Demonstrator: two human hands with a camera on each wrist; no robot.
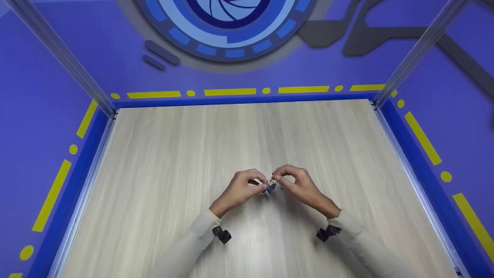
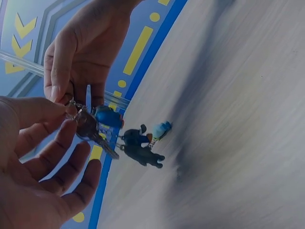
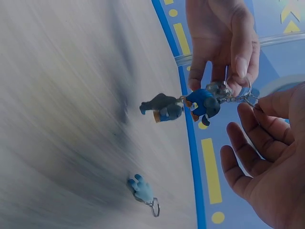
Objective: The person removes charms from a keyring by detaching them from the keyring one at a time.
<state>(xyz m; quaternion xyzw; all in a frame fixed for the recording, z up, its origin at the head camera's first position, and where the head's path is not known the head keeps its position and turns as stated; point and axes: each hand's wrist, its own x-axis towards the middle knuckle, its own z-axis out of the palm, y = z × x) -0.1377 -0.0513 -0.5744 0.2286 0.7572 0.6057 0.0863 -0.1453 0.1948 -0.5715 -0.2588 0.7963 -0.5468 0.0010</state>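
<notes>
Near the table's middle, my left hand (image 1: 245,187) and right hand (image 1: 301,187) meet over a bunch of keys and figurine keychains. Thumb and forefinger of the left hand pinch a large key ring (image 3: 250,86), from which keys (image 2: 86,125) hang. My right thumb and forefinger pinch a small split ring (image 3: 246,98), joined by a short chain to a blue figurine (image 3: 205,102) with a dark head. Two more figurines dangle below, a dark grey one (image 2: 143,155) and a blue-clad one (image 2: 136,137). Both hands' other fingers are loosely spread.
A light-blue figurine keychain (image 3: 143,190) with its own metal ring (image 3: 156,208) lies apart on the wood-grain table (image 1: 173,154). Blue panels (image 1: 77,46) with yellow marks and metal posts border the table at the back and sides.
</notes>
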